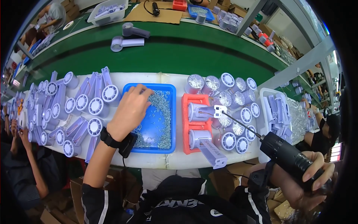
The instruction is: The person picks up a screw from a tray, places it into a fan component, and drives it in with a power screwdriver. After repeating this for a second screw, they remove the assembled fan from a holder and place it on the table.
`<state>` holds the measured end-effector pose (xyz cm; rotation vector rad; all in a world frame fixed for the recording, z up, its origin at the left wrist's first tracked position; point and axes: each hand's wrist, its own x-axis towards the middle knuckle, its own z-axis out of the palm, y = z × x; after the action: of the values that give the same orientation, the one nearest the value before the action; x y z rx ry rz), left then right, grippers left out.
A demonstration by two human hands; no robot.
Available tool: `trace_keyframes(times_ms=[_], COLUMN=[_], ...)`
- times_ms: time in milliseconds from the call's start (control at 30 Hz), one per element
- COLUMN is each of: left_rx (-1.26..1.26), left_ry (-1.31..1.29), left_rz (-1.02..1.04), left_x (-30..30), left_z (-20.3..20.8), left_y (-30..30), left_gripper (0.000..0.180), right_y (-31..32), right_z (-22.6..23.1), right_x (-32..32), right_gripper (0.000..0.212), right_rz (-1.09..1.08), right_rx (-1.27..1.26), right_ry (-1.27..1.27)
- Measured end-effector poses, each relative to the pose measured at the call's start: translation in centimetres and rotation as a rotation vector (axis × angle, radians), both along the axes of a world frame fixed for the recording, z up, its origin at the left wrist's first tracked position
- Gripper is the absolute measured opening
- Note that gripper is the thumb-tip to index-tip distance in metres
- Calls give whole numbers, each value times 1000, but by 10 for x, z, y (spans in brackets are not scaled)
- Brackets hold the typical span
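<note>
My left hand (132, 106) is over the blue tray (173, 123) of small metal screws (159, 108). Its fingers are bent and drawn together at the screws' far side; anything between the fingertips is hidden. My right hand (313, 175) is wrapped round a black electric screwdriver (285, 153). The thin bit slants to the left, its tip at the pale end plate of a lilac handheld fan body (203, 112). That body lies in the upper slot of a red holder (185, 128). A second lilac fan body (212, 152) rests in the lower slot, its handle jutting toward me.
Many lilac fan parts (82, 102) crowd the left of the white table. Several round fan heads (238, 99) stand right of the holder, beside a white bin (262, 123) of lilac handle pieces. Two fans (128, 43) lie on the green surface beyond. Other people work at both sides.
</note>
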<state>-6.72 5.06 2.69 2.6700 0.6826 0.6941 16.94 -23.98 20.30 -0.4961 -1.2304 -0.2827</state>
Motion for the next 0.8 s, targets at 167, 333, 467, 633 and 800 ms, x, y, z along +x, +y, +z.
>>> trace_keyframes(times_ms=[167, 333, 467, 633, 800], left_rx=[85, -93, -50, -137, -454], left_ry=[104, 232, 111, 11, -106], left_rz=[107, 62, 10, -44, -244], left_x=[5, 1, 0, 10, 39], left_z=[-7, 9, 15, 43, 56], left_y=[1, -2, -6, -24, -41], left_gripper=[18, 8, 6, 6, 7], right_y=[3, 19, 18, -1, 8], right_z=[-3, 13, 16, 7, -1], right_x=[-2, -28, -31, -16, -14], right_gripper=[22, 41, 41, 33, 21], right_rz=[-109, -152, -49, -47, -101], right_rx=[122, 12, 57, 56, -115], right_ry=[-79, -78, -89, -37, 62])
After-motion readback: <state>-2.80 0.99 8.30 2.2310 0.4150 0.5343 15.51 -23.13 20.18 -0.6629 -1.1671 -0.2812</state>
